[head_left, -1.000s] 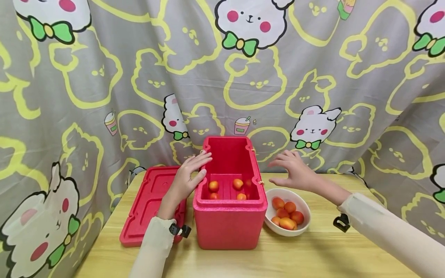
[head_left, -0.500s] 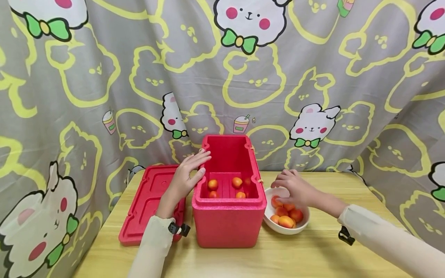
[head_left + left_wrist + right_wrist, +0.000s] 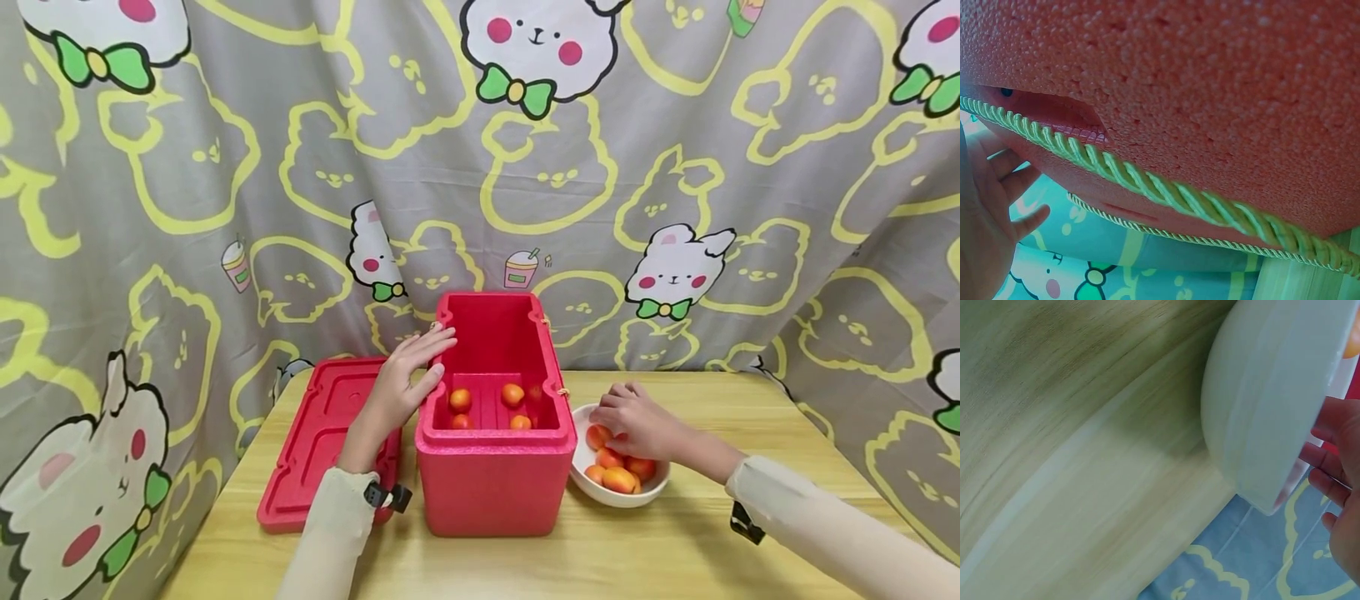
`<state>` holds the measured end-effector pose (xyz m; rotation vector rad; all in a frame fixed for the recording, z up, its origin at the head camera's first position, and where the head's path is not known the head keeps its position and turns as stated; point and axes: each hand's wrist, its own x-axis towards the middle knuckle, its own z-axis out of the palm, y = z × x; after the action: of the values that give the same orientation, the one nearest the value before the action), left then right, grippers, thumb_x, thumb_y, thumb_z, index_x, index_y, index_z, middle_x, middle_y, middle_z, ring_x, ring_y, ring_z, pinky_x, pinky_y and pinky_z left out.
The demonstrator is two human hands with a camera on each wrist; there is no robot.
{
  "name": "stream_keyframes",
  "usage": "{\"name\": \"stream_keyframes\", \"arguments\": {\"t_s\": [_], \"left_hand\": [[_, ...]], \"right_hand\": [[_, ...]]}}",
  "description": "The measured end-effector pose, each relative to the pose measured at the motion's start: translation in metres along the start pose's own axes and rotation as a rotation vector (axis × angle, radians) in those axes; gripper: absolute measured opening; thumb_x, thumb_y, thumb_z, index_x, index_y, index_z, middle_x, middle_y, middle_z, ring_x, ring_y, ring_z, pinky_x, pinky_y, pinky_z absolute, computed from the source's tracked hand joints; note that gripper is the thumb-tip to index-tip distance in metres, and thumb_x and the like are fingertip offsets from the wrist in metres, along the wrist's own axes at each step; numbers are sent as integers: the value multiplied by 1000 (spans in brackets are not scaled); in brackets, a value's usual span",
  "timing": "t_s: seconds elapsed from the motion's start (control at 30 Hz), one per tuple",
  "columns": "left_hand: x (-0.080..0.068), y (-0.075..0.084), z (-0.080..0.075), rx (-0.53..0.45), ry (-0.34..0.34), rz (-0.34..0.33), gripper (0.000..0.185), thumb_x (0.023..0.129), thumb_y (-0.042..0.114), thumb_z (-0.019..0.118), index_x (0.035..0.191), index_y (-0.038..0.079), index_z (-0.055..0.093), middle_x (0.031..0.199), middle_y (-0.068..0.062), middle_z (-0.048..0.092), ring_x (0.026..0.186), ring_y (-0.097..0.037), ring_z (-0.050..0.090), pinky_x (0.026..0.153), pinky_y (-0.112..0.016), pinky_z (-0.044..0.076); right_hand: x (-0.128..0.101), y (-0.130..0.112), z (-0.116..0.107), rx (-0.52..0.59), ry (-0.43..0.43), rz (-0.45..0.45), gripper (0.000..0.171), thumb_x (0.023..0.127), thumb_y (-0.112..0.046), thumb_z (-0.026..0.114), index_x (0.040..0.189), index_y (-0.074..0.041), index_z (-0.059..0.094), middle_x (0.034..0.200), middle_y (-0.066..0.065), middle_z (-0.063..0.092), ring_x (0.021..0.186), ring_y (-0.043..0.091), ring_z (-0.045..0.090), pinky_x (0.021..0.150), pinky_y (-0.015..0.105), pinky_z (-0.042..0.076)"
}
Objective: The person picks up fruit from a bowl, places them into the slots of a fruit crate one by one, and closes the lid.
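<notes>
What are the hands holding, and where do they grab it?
The left hand rests flat on the red box's rim. The right hand curls over fruit in the bowl; grip unclear.

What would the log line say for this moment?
left hand: rests on red box rim | right hand: in white bowl on fruits | lid: off, left of box

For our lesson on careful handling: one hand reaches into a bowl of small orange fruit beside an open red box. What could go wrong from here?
1. The bowl is heaped with fruit; the right hand digging among them may nudge one over the rim onto the table.
2. The bowl sits close against the box, so a lifted fruit could knock the box's rim and drop.
3. The left hand only rests on the box's edge; a bump might shift the box.
</notes>
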<state>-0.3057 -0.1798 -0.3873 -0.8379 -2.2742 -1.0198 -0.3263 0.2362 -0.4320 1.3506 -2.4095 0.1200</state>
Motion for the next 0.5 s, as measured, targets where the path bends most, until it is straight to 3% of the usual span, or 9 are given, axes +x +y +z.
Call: {"name": "stream_keyframes", "arguments": {"t_s": [0.5], "left_hand": [[0, 0, 0, -4, -2, -2, 49, 96, 26, 60, 143, 12, 60, 153, -3, 55, 149, -27, 43, 122, -61, 28]], "right_hand": [[0, 2, 13, -54, -3, -11, 34, 67, -16, 93, 97, -14, 77, 91, -1, 68, 90, 17, 52, 79, 39, 37]]}}
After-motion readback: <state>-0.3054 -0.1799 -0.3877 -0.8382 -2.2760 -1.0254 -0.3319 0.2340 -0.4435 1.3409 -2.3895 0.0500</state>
